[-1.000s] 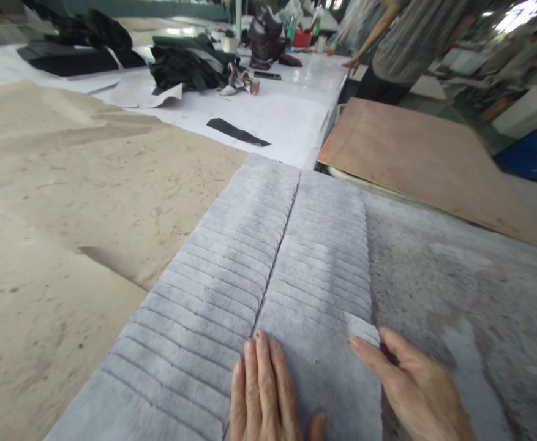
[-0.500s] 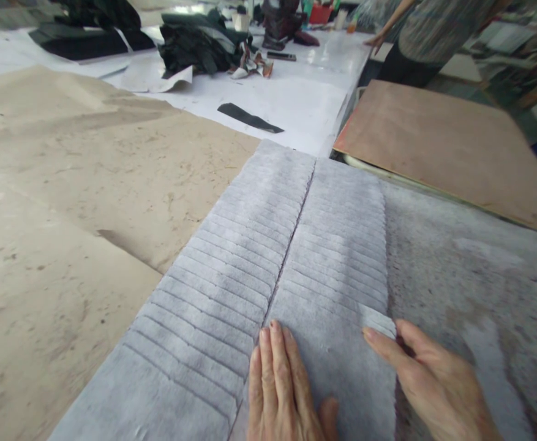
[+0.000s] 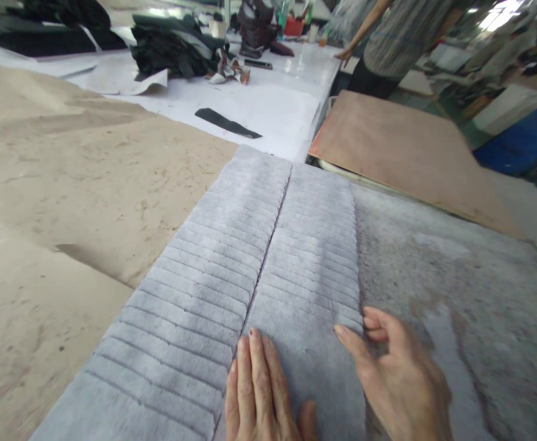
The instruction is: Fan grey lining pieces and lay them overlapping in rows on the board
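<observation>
Two side-by-side rows of thin grey felt-like sheets lie before me, the left row and the right row, each layered with overlapping edges like shingles. A narrow dark gap divides them. My left hand rests flat on the right row's nearest sheet, fingers stretched out together beside the gap. At that row's right edge is my right hand, its thumb over the sheet and its fingers curled by the edge, with space between them. I see nothing held in it.
Brown paper covers the left side. A brown board lies at the right, above a stained grey surface. Farther back, a white table bears a black strip and dark material piles. A person stands beyond.
My right hand has let go of the lifted sheet corner, which now lies down, and its thumb and fingers have parted. My left hand stays flat. The whole view has shifted slightly.
</observation>
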The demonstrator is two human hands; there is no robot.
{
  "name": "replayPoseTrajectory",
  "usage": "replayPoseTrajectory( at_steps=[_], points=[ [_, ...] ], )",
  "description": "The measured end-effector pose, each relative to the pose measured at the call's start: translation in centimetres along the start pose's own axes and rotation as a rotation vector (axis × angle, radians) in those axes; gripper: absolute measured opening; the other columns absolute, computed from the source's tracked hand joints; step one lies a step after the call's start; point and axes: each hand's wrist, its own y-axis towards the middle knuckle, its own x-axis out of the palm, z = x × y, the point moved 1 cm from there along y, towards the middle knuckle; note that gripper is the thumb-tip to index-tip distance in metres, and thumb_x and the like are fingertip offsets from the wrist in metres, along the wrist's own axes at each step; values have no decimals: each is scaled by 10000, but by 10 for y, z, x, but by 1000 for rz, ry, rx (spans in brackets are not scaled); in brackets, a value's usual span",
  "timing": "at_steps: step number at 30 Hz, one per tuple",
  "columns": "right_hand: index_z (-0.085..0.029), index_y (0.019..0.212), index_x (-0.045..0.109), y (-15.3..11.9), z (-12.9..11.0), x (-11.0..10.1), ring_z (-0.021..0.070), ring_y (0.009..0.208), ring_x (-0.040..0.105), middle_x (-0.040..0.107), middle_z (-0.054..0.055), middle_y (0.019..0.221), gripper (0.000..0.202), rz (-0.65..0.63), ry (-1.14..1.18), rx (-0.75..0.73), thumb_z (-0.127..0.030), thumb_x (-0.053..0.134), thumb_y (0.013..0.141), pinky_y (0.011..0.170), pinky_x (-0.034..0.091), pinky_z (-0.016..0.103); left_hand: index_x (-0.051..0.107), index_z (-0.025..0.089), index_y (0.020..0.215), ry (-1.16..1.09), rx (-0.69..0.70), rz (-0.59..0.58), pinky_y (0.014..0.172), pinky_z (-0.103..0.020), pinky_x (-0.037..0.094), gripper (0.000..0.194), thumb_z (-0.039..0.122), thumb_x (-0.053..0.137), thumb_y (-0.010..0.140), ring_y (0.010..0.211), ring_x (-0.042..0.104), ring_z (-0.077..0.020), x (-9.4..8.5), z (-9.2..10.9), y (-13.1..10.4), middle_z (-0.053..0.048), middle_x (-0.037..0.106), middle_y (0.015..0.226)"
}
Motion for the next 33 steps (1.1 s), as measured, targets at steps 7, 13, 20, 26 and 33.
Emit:
replayPoseTrajectory(
  at_steps=[7,13,20,26,33],
  points=[
    [-161,988,549,-10,6,0,172,773,576,626,62,878,321,50,100,-294,-411,535,787,688,470,281,355,-8,1310,60,87,29,904,-453,365,655,378,421,784,1117,481,-354,-1,-3,2,-242,487,1247],
    [-188,950,571,-4,9,1,159,744,566,622,31,849,298,-71,237,-167,-365,604,713,668,468,284,337,-4,1320,45,112,27,888,-456,383,697,382,472,756,1104,490,-366,-3,-5,4,-254,474,1255],
    [-220,700,586,3,9,-7,127,512,509,542,-36,567,233,-429,302,199,-450,589,664,521,414,257,328,13,1327,28,97,17,899,-450,387,686,383,472,768,1113,485,-357,-7,-5,7,-238,462,1273],
    [-227,676,597,-3,11,-12,120,536,528,594,-24,629,248,-296,338,65,-472,558,691,530,420,228,331,93,1335,-12,-19,-7,945,-416,370,616,384,444,804,1158,462,-306,-8,-2,6,-168,468,1295],
    [-228,629,556,-3,16,-12,114,421,504,519,-47,462,341,-510,289,143,-560,520,698,416,403,198,350,71,1325,-2,8,9,923,-405,376,654,460,419,804,1165,453,-308,-4,-3,2,-174,486,1274]
  ],
)
